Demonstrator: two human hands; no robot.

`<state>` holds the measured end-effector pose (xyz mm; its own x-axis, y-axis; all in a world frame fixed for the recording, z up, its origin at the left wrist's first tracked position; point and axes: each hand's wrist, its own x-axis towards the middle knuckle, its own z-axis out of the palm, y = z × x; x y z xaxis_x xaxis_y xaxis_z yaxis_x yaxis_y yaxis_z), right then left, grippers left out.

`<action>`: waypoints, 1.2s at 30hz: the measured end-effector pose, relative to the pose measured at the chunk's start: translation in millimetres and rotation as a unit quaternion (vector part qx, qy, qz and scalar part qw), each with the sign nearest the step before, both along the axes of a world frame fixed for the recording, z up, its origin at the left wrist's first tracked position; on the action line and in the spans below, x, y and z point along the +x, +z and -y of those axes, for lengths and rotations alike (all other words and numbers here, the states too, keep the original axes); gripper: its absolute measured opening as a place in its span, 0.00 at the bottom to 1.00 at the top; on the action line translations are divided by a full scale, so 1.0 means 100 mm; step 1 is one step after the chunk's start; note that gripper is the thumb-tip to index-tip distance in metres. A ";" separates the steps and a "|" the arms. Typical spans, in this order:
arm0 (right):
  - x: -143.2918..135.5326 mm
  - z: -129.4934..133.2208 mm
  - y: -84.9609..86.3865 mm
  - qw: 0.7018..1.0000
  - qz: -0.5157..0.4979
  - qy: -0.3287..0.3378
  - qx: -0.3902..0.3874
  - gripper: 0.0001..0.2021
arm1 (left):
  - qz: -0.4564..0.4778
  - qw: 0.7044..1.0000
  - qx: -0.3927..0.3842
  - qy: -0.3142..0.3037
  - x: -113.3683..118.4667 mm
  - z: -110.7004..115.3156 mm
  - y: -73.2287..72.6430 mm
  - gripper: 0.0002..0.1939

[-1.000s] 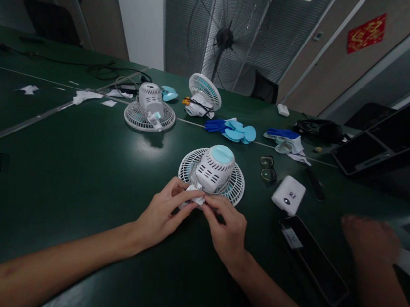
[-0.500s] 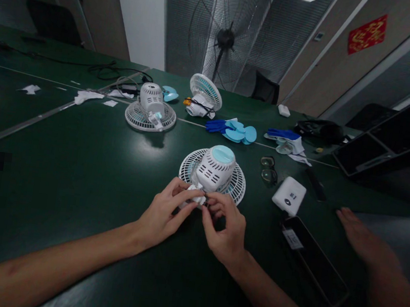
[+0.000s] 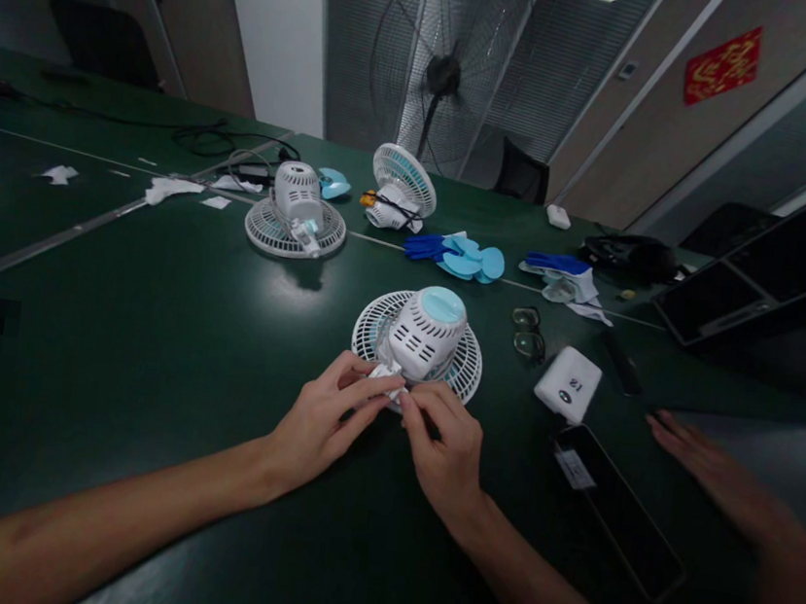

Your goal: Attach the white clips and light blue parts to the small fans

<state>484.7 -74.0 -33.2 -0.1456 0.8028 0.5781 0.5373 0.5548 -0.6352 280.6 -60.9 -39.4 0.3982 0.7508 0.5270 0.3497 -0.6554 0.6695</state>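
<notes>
A white electric fan point(image 3: 421, 348) lies face down on its round grille, its motor housing with a light-blue cap pointing up. At the housing's near side is a small white plastic part point(image 3: 386, 373), partly hidden by fingers. My left hand point(image 3: 327, 414) pinches this part from the left between thumb and fingers. From the right, my right hand point(image 3: 445, 444) is closed with thumb and fingertips together at the part's right end. Whether a smaller piece sits in the right fingertips cannot be made out.
Two more fans, one face down point(image 3: 296, 215) and one tilted point(image 3: 400, 189), stand farther back. Blue fan blades point(image 3: 473, 260), gloves point(image 3: 563, 281), glasses point(image 3: 529, 334), a white power bank point(image 3: 569, 385) and a phone point(image 3: 616, 510) lie rightward. Another person's hand point(image 3: 710, 467) is at far right.
My right fingers have closed in together and shifted slightly at the white part. My left hand stays almost still. The other person's hand at the right has moved slightly left.
</notes>
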 end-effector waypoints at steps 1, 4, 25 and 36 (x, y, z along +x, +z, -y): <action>0.00 0.00 0.01 1.000 0.000 0.003 -0.003 0.08 | 0.001 1.000 -0.002 0.002 0.00 0.00 0.00 0.21; -0.01 0.02 0.01 1.000 0.001 0.007 -0.014 0.07 | 0.002 1.000 -0.008 0.008 0.00 0.02 0.02 0.21; 0.03 0.03 -0.02 0.996 0.043 0.025 0.070 0.12 | 0.007 1.000 0.002 0.027 0.01 0.01 0.00 0.21; 0.08 0.02 -0.03 0.988 0.101 -0.003 0.120 0.15 | 0.009 0.999 0.019 0.036 0.04 0.01 0.02 0.19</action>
